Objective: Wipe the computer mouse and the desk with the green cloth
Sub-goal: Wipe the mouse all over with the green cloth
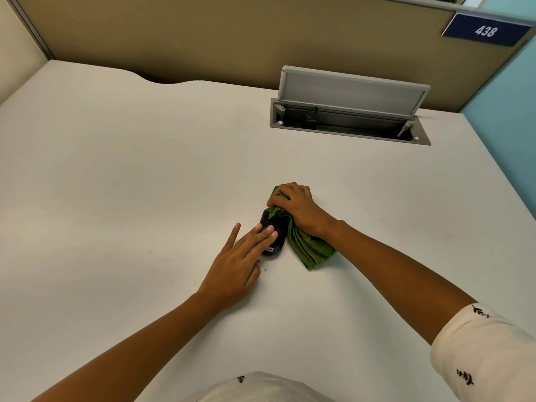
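A black computer mouse (pixel 278 227) lies on the white desk (pixel 130 169) near the middle. My left hand (pixel 240 262) rests flat on it, fingers spread and pressing its near half down. My right hand (pixel 298 210) is closed on a folded green cloth (pixel 310 250), pushing a bunched part of it against the mouse's far end. The rest of the cloth trails on the desk to the right of the mouse. The front of the mouse is hidden under cloth and fingers.
An open grey cable hatch (pixel 348 111) with a raised lid and a plugged cable sits at the back right. Beige partition walls (pixel 232 39) close off the back and left. A blue sign (pixel 485 31) reads 438. Small crumbs (pixel 265 269) lie near my left hand.
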The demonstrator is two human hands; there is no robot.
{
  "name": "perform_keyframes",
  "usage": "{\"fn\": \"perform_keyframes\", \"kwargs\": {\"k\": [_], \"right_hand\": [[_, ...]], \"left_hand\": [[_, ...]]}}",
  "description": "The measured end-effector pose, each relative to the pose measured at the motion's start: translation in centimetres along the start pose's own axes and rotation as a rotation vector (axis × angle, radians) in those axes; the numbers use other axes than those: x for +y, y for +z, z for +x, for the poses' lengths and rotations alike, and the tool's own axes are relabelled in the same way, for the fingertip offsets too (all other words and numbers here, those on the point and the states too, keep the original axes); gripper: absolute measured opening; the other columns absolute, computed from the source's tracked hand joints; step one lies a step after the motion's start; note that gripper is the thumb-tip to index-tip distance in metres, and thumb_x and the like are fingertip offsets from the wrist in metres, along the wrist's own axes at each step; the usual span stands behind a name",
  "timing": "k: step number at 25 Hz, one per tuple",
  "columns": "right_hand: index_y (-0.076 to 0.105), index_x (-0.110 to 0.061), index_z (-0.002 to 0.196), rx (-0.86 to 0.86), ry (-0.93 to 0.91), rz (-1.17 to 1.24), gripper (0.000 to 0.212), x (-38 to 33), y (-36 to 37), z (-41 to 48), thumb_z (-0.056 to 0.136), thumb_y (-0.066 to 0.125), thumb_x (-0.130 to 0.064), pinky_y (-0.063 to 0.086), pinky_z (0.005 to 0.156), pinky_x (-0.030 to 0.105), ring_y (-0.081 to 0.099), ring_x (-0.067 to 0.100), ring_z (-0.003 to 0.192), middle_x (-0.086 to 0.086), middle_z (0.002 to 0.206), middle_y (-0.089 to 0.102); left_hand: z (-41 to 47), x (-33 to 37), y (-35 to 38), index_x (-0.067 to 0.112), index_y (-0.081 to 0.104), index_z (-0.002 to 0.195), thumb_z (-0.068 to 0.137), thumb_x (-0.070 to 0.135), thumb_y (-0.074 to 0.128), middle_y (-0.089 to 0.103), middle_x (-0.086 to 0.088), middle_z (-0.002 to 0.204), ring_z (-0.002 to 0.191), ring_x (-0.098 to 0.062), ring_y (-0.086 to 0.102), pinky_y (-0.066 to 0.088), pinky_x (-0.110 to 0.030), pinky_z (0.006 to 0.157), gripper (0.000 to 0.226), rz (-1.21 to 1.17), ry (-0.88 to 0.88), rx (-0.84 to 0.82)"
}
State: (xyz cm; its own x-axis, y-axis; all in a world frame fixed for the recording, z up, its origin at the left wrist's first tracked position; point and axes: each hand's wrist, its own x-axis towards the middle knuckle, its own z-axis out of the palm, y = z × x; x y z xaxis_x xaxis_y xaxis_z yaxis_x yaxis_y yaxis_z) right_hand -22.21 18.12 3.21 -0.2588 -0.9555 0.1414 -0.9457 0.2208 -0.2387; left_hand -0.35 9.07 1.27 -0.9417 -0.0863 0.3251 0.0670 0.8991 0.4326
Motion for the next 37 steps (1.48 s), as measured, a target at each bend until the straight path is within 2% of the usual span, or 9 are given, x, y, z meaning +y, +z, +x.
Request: {"fn": "perform_keyframes", "kwargs": {"k": [12, 14, 16, 18, 21, 25, 31, 35, 37], "right_hand": [[0.056, -0.023, 0.110, 0.018, 0.108, -0.182, 0.025, -0.5, -0.1, 0.2, 0.091, 0.053, -0.008, 0.018, 0.103, 0.048, 0.040, 0.025, 0.120, 0.004, 0.115, 0.053], [0.059, -0.022, 0.108, 0.072, 0.208, -0.050, 0.025, -1.0, -0.1, 0.5, 0.092, 0.049, -0.006, 0.021, 0.104, 0.043, 0.043, 0.023, 0.118, 0.002, 0.113, 0.055], [0.061, -0.017, 0.105, 0.183, 0.347, 0.284, 0.027, -1.4, -0.5, 0.6, 0.090, 0.047, 0.001, 0.034, 0.101, 0.042, 0.050, 0.023, 0.110, 0.003, 0.109, 0.060], [0.062, -0.016, 0.105, 0.170, 0.327, 0.571, 0.026, -1.3, -1.1, 0.1, 0.090, 0.050, 0.001, 0.042, 0.099, 0.035, 0.053, 0.019, 0.107, 0.001, 0.108, 0.063], [0.069, -0.023, 0.106, -0.037, 0.119, 0.558, 0.026, -1.1, -1.9, -1.0, 0.087, 0.060, -0.006, 0.035, 0.100, 0.013, 0.052, 0.003, 0.111, -0.005, 0.114, 0.066], [0.073, -0.018, 0.103, -0.049, 0.159, 0.662, 0.024, 0.0, -1.6, -0.8, 0.082, 0.069, -0.006, 0.037, 0.104, 0.017, 0.055, 0.007, 0.117, -0.003, 0.113, 0.069], [0.075, -0.008, 0.089, 0.208, 0.293, 0.495, 0.016, -0.7, -0.8, 0.1, 0.075, 0.071, 0.000, 0.045, 0.094, 0.028, 0.061, 0.021, 0.101, 0.007, 0.097, 0.073], [0.072, -0.023, 0.094, 0.423, 0.551, 0.628, 0.016, -4.4, 0.5, -1.5, 0.085, 0.065, -0.011, 0.041, 0.085, 0.012, 0.056, -0.007, 0.092, -0.019, 0.095, 0.067], [0.069, -0.027, 0.102, 0.453, 0.570, 0.662, 0.019, -6.7, 1.2, -2.9, 0.091, 0.059, -0.016, 0.040, 0.093, 0.012, 0.055, -0.010, 0.099, -0.025, 0.102, 0.063]], "left_hand": [[0.0, 0.0, 0.0, 0.015, 0.036, 0.146, 0.091, 0.013, 0.032, 0.035, 0.001, 0.152, 0.145, -0.014, 0.024, 0.004, -0.044, 0.121, 0.055, 0.017, -0.005, 0.000], [-0.1, 0.0, 0.0, 0.015, 0.035, 0.146, 0.091, 0.013, 0.032, 0.035, 0.001, 0.153, 0.145, -0.014, 0.022, 0.004, -0.045, 0.121, 0.055, 0.020, -0.006, -0.004], [-0.1, 0.0, 0.0, 0.015, 0.034, 0.147, 0.091, 0.013, 0.032, 0.035, 0.001, 0.153, 0.145, -0.013, 0.022, 0.005, -0.046, 0.120, 0.055, 0.024, -0.008, -0.005], [-0.1, -0.1, 0.0, 0.016, 0.034, 0.147, 0.091, 0.012, 0.032, 0.034, 0.001, 0.153, 0.145, -0.013, 0.021, 0.004, -0.046, 0.120, 0.056, 0.023, -0.005, -0.004], [-0.1, -0.2, 0.1, 0.017, 0.032, 0.147, 0.090, 0.010, 0.033, 0.031, 0.003, 0.154, 0.146, -0.012, 0.018, 0.003, -0.044, 0.121, 0.057, 0.024, 0.006, -0.004], [-0.1, -0.3, 0.2, 0.017, 0.032, 0.148, 0.092, 0.012, 0.033, 0.031, 0.004, 0.155, 0.146, -0.012, 0.018, 0.002, -0.044, 0.121, 0.056, 0.030, 0.001, -0.012], [-0.1, -0.2, 0.1, 0.015, 0.034, 0.147, 0.093, 0.014, 0.031, 0.034, 0.002, 0.153, 0.145, -0.014, 0.022, 0.004, -0.045, 0.121, 0.054, 0.032, 0.000, -0.010], [-0.1, 0.0, 0.2, 0.013, 0.037, 0.145, 0.094, 0.012, 0.032, 0.037, 0.000, 0.152, 0.144, -0.016, 0.027, 0.005, -0.042, 0.122, 0.051, -0.015, -0.004, 0.022], [0.0, -0.1, 0.3, 0.012, 0.040, 0.143, 0.096, 0.013, 0.033, 0.039, 0.000, 0.150, 0.143, -0.017, 0.030, 0.004, -0.040, 0.122, 0.048, -0.040, -0.010, 0.034]]}}
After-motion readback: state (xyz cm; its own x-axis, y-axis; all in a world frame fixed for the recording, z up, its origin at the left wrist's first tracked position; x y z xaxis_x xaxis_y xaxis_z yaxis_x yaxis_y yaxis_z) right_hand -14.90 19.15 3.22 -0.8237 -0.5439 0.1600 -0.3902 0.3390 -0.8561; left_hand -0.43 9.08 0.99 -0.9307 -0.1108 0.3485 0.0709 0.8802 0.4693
